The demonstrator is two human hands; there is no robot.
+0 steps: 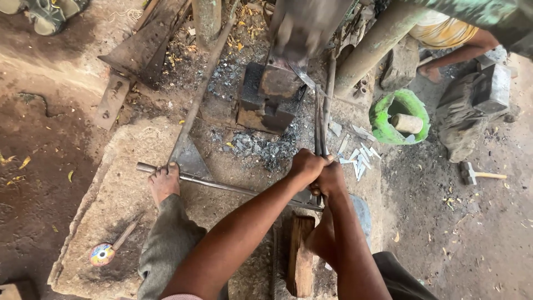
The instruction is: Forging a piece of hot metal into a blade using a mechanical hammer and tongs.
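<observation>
Colours noted: the tongs in my left hand and right hand are dark grey, and the anvil block they reach to is rust-brown over black, with grey-black scale flakes at its foot. The bucket is bright green, holding a pale tan wooden handle. My trouser leg is grey-olive; the disc on the slab shows a multicoloured pattern; ground is reddish-brown.

Green bucket with wooden handle inside, right of stone slab. Hammer on dirt near right edge. Colourful disc tool at slab's lower-left corner. Metal scraps beside bucket. Sandals top-left.
</observation>
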